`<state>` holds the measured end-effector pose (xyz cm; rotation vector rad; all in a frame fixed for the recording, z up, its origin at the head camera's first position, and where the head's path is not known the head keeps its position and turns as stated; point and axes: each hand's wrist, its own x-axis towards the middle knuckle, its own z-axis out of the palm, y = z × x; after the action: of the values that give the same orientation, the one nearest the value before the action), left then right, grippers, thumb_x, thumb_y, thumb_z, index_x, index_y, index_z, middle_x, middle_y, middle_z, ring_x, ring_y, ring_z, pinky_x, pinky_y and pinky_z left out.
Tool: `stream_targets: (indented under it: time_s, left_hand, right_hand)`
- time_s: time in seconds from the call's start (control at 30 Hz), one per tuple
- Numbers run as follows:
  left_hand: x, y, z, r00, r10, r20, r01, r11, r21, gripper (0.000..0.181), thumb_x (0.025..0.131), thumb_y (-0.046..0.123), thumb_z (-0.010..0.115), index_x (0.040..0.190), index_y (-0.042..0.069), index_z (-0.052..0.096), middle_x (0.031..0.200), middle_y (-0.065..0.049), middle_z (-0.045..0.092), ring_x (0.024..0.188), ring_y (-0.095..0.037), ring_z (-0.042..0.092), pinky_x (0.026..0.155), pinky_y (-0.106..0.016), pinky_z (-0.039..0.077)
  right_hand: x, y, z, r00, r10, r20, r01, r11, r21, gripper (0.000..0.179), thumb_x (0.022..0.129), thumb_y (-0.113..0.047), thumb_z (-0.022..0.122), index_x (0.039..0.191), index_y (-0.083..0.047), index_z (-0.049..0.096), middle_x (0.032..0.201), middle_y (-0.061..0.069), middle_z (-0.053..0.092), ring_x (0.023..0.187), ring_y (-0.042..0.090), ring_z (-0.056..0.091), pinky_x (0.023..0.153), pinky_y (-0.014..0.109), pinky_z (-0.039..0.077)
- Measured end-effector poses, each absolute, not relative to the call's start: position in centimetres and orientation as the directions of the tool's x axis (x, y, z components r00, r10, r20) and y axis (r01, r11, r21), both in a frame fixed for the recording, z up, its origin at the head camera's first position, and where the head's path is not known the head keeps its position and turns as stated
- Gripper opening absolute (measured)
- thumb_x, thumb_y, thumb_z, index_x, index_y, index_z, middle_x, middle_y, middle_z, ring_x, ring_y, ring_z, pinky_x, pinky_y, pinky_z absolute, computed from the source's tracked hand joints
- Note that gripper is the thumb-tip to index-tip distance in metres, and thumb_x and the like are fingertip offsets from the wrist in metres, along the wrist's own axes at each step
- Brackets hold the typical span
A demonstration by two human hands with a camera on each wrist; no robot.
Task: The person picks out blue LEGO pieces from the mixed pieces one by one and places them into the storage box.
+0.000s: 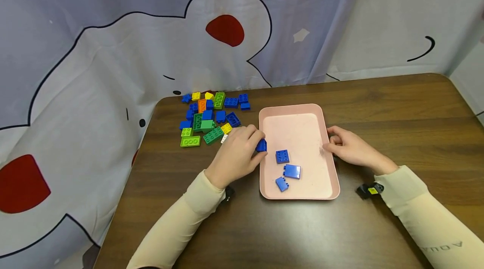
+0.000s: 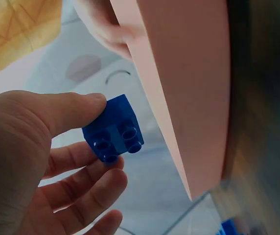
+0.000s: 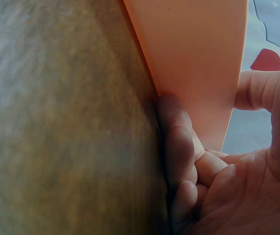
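Between thumb and fingers, my left hand (image 1: 239, 151) pinches a blue toy building brick (image 2: 115, 127), its studs showing in the left wrist view. That brick is at the left rim of the pink tray (image 1: 298, 109). Inside the tray lie a square blue brick (image 1: 282, 156), a larger blue brick (image 1: 292, 171) and a small blue brick (image 1: 281, 184). My right hand (image 1: 349, 145) grips the tray's right side, thumb (image 3: 255, 90) over the rim and curled fingers against the outer wall near the table.
Several loose bricks in blue, green, yellow and orange, among them a lime brick (image 1: 190, 141) and a dark green brick (image 1: 213, 135), lie left of the tray on the wooden table (image 1: 408, 126). A printed curtain (image 1: 151, 50) hangs behind the table's far edge.
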<state>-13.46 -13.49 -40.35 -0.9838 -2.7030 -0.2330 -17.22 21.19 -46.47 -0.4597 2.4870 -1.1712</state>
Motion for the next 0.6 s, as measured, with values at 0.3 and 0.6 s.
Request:
stream_targets:
  time_s: [0.3,0.6]
  left_hand:
    - [-10.5,-11.9,-40.9,-0.680,0.705,0.201,0.727,0.683,0.062,0.064,0.088,0.056,0.076,0.135,0.014,0.062,0.128,-0.002,0.065,0.114,-0.020,0.064,0.106,-0.042,0.051]
    - [-12.0,-13.2,-41.2,-0.760,0.631,0.155,0.646,0.759,0.075,0.084,0.090,0.070,0.064,0.152,0.016,0.049,0.156,-0.008,0.048,0.135,-0.028,0.056,0.115,-0.049,0.046]
  right_hand:
    - [-17.3,21.2,-46.6,-0.887,-0.430,-0.172,-0.142,0.605,-0.783,0.051,0.102,-0.021,0.062,0.141,0.008,0.045,0.079,0.002,0.062,0.060,0.008,0.048,0.056,0.025,0.038]
    - [-17.2,21.1,-46.5,-0.886,-0.433,-0.167,-0.149,0.607,-0.781,0.053,0.102,-0.021,0.061,0.142,0.009,0.043,0.078,0.001,0.061,0.059,0.007,0.048,0.057,0.025,0.038]
